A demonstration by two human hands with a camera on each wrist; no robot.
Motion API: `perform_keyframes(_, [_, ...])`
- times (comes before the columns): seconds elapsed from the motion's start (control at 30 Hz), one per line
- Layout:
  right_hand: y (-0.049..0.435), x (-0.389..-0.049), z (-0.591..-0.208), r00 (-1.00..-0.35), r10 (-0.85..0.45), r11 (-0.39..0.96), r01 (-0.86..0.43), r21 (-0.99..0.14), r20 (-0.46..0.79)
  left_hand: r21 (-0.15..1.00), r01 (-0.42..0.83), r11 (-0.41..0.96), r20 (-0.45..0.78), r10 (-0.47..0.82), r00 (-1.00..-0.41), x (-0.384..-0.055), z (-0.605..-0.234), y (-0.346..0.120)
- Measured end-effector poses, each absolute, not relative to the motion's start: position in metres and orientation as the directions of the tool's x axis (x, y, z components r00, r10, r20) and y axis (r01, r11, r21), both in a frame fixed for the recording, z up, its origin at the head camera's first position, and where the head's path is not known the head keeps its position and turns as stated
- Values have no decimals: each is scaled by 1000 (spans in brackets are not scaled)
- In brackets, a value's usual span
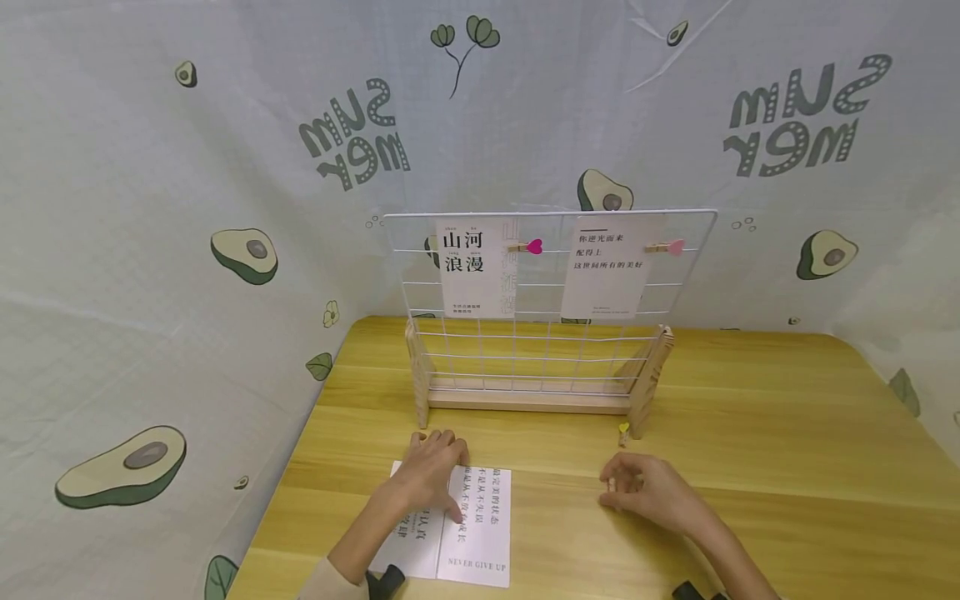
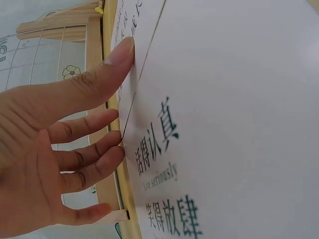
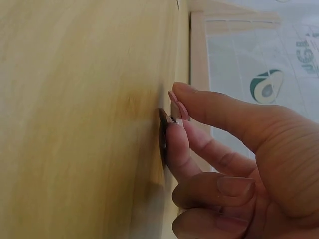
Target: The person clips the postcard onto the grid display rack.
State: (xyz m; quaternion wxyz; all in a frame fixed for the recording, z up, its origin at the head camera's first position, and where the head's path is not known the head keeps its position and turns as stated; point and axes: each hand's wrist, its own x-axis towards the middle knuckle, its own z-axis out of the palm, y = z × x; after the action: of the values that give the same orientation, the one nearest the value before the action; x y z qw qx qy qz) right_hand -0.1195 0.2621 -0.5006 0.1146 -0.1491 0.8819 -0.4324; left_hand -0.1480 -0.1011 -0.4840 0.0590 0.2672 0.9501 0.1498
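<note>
My left hand (image 1: 429,473) reaches over two white printed cards lying side by side on the table. Its thumb rests on the right card (image 1: 483,546), close to the seam, and its spread fingers touch down near the far edge of the left card (image 2: 214,99). Between thumb and fingers of my right hand (image 1: 651,490) is a small wooden clothespin (image 3: 174,112) with a pink end, pinched low over the tabletop. A clothespin with a yellow heart (image 1: 623,430) lies just beyond that hand, beside the rack's right foot.
Behind the hands stands a white wire grid (image 1: 540,337) on a wooden base (image 1: 525,400). Clothespins with pink hearts fix a left card (image 1: 476,287) and a right card (image 1: 600,287) to it. A patterned cloth (image 1: 525,125) hangs behind the table.
</note>
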Motion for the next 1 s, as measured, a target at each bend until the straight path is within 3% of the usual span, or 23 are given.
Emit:
perform_keyframes(0.3, [261, -115, -499, -938, -328, 641, -134, -756, -112, 379, 469, 798, -38, 520, -853, -151, -489, -104])
perform_keyframes(0.5, [260, -114, -500, -942, -328, 698, -190, -690, -71, 452, 444, 773, -19, 506, -862, -151, -490, -105])
perform_keyframes(0.63, [257, -116, -500, -961, -271, 701, -161, -694, -51, 486, 411, 771, -25, 482, -876, -154, -490, -106])
perform_keyframes(1.0, [253, -122, -498, -985, -171, 686, -96, -721, -33, 714, 285, 640, -8, 414, -910, -168, -481, -113])
